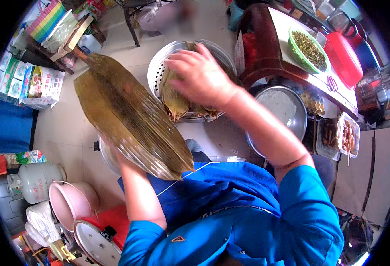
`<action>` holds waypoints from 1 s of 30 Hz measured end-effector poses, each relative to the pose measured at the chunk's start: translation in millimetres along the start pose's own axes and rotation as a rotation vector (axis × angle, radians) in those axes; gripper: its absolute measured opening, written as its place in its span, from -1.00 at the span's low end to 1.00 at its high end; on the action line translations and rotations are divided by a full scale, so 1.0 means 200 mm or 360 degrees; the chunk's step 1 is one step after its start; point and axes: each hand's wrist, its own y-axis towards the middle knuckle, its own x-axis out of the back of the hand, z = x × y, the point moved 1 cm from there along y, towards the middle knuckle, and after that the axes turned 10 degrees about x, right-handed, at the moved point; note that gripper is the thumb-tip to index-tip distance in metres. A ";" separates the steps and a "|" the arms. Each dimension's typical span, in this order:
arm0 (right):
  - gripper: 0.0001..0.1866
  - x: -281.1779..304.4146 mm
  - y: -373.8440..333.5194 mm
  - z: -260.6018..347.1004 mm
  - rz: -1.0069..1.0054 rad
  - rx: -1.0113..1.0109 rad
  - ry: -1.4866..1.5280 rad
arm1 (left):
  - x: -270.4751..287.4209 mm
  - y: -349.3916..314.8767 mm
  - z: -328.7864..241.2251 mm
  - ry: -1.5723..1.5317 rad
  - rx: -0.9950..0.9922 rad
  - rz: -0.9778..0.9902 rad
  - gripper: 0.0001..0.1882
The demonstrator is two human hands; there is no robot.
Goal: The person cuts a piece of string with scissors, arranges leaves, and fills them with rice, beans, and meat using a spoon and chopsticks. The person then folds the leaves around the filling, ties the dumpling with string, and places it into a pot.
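Observation:
Long olive-brown bamboo leaves (133,117), wet and overlapping, stretch in front of me on the left. My left hand (117,153) holds them up from beneath, its fingers mostly hidden by the leaves. A metal pot with a perforated insert (158,73) stands beyond, with bundled folded leaves (175,97) inside. Over that bundle hovers or rests my right hand (199,75), fingers apart; I cannot tell whether it touches the leaves.
To the right are a large metal basin (281,111), a green basket of mung beans (309,51), a red plastic basket (343,60) and a container of brown meat pieces (348,135). At left stand a pink bucket (70,199), a gas cylinder (37,181) and boxes (13,80).

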 end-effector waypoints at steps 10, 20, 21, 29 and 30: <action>-0.69 -0.30 -0.74 -0.48 0.1369 -0.0215 -0.0212 | -0.01 0.02 -0.06 -0.0097 -0.0090 -0.0007 -0.20; -0.68 -0.24 -0.67 -0.67 0.0956 -0.0784 0.0720 | -0.04 0.06 0.01 -0.0071 -0.0001 -0.0118 -0.21; -0.69 -0.22 -0.68 -0.72 0.0675 -0.0948 0.0725 | -0.03 0.08 0.03 -0.0112 0.0033 -0.0036 -0.22; -0.75 0.24 -0.34 -0.27 -0.0467 -0.1008 0.0986 | -0.10 0.03 0.05 -0.0032 0.0124 0.0042 -0.21; -0.74 0.28 -0.33 -0.19 -0.0534 -0.0851 0.0871 | -0.11 0.02 0.05 -0.0035 0.0138 0.0046 -0.21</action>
